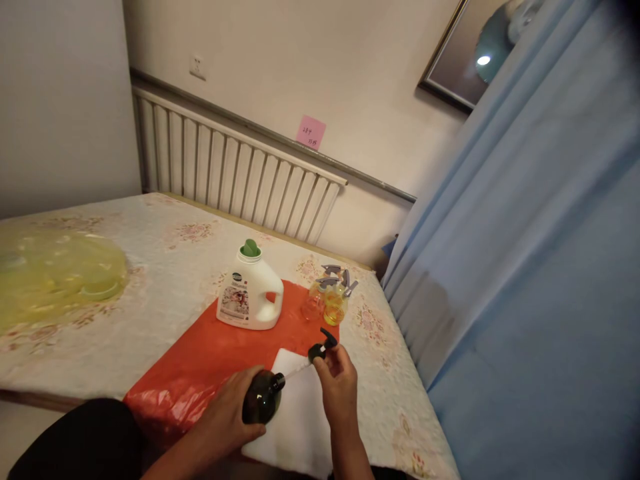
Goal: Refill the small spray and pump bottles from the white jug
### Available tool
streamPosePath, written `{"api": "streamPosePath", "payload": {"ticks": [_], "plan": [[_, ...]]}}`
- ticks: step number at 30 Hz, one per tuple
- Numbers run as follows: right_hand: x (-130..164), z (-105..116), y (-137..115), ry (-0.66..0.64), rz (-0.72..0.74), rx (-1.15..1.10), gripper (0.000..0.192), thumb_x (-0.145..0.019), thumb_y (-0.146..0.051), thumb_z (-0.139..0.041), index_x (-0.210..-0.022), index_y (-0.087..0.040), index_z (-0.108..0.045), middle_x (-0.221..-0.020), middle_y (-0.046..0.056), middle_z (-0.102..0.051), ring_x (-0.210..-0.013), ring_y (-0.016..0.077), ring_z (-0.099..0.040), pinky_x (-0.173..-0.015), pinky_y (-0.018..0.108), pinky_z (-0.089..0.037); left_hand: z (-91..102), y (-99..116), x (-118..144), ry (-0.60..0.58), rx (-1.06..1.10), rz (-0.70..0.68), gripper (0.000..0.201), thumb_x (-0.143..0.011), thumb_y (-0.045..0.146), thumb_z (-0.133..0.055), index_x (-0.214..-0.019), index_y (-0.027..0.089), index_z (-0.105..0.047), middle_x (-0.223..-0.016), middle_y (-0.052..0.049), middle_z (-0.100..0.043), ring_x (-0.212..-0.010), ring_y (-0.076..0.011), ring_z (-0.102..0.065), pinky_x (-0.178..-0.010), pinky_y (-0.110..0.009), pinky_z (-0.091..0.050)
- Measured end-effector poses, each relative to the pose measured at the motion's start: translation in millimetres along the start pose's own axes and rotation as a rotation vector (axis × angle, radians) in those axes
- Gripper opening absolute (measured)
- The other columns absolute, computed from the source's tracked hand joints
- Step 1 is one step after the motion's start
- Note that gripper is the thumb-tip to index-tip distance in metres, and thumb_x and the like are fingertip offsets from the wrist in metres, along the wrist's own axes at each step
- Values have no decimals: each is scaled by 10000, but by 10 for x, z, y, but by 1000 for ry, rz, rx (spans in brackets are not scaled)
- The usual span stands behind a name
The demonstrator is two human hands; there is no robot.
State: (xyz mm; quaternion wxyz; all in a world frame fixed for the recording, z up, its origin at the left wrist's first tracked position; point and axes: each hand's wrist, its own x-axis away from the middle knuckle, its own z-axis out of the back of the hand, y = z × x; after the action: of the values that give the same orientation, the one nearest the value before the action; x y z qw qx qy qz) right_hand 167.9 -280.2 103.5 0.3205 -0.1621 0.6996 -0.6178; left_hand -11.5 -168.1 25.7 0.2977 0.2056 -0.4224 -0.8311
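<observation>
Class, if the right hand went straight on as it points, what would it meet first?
The right hand would probably meet the yellow bottle beyond the pump it holds, though depth is unclear.

Your hands [231,408]: two
Dark bottle [261,399]: you have one
Pump head [317,352]: you have one
White handled jug [250,297]: one
Trigger spray bottles [334,311]: at least two, overlapping
Pink sticky note [311,132]: one

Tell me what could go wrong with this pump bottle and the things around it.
The pump tube may drip onto the white sheet below. The dark bottle, unsealed and tilted in the left hand, might spill. The white detergent jug, its cap seemingly off, could spill if knocked.
</observation>
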Motion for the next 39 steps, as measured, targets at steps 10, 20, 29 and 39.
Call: {"api": "streamPosePath", "payload": {"ticks": [10,20,29,39], "plan": [[-18,28,-93,35,9,-35,200,-734,-260,-695,-917,-183,-669,-850,18,-698,-832,190,-650,-761,289,-498,-18,49,38,-1,34,-20,813,-551,151,-720,-1325,210,-478,-1357,-93,-579,-1280,-316,-499,-1117,-420,-364],[-55,211,19,75,-18,-86,175,-789,-297,-694,-895,-181,-617,-835,4,-663,-804,166,-619,-725,266,-481,-32,55,57,-14,24,-19,806,-573,141,-689,-1331,219,-428,-1374,-97,-550,-1292,-305,-479,-1118,-439,-343],[105,21,-2,-28,-77,-104,180,-741,-279,-720,-867,-181,-637,-808,2,-670,-779,166,-618,-712,263,-495,-55,229,80,12,25,-51,804,-567,131,-690,-1326,221,-440,-1332,-94,-578,-1246,-303,-517,-1081,-435,-387],[115,56,46,-21,-133,-157,226,-700,-331,-766,-798,-173,-640,-746,1,-655,-698,159,-603,-640,269,-505,-105,222,97,50,35,-123,815,-551,113,-708,-1315,249,-458,-1313,-69,-585,-1235,-298,-526,-1063,-427,-413]]}}
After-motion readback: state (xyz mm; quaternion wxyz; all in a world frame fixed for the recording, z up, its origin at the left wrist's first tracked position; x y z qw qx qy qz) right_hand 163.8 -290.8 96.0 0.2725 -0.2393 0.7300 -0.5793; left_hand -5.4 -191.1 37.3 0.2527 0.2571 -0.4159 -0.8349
